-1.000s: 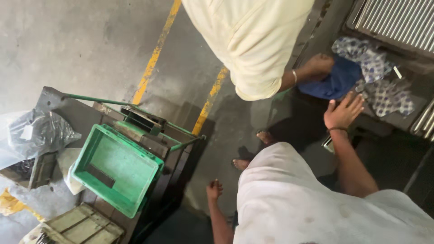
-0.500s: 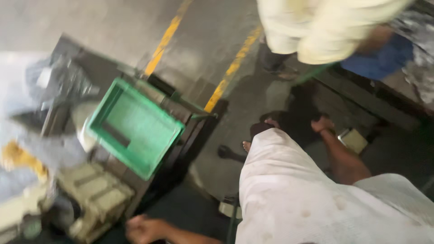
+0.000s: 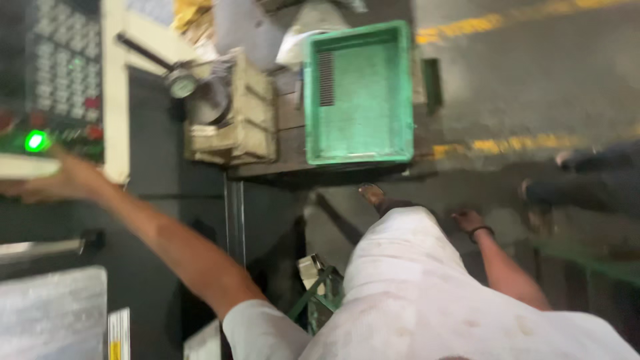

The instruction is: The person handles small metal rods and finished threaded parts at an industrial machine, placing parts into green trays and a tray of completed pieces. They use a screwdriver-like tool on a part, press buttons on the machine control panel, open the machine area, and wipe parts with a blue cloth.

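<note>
Green light glows from a round button on the machine's control panel, and the left hand reaches out to that panel just below the button; blur hides whether its fingers are spread or curled. The right hand hangs low beside the pale-trousered leg, loosely curled and holding nothing. An empty green plastic crate sits on the counter, beside a worn wooden box.
</note>
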